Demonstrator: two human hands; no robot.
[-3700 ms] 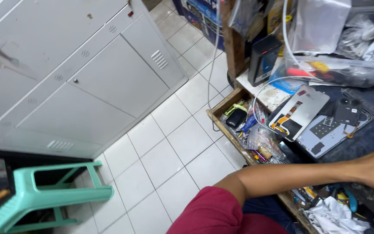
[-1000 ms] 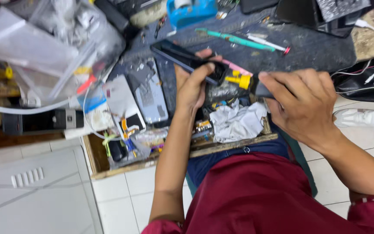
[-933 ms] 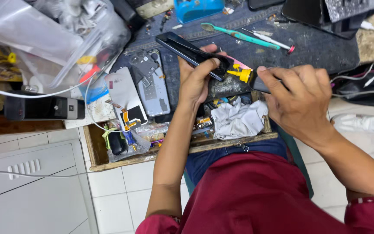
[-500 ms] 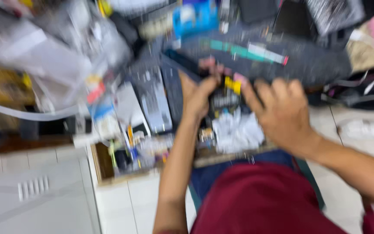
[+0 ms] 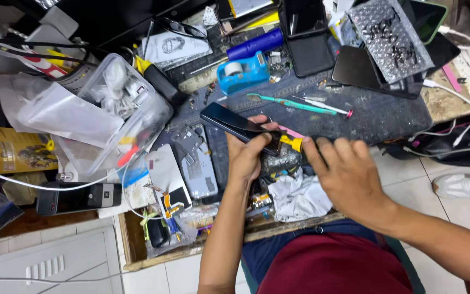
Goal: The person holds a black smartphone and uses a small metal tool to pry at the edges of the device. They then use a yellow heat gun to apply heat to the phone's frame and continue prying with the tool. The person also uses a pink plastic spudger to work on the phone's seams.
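Left hand [image 5: 248, 149] grips a dark phone [image 5: 239, 126] at frame center, fingers curled round its lower end, phone tilted over the dark work mat [image 5: 376, 111]. Right hand [image 5: 346, 174] just right of it pinches a yellow-handled tool [image 5: 291, 142] whose tip meets the phone. White rag [image 5: 299, 197] lies below. Blue tape dispenser [image 5: 243, 72] sits above.

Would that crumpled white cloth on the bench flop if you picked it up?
Probably yes. The white cloth lies in soft, bunched folds, so it likely sags and hangs limp when lifted. It looks thin, so probably light, and with those flat folds it seems unlikely to roll or slide far.
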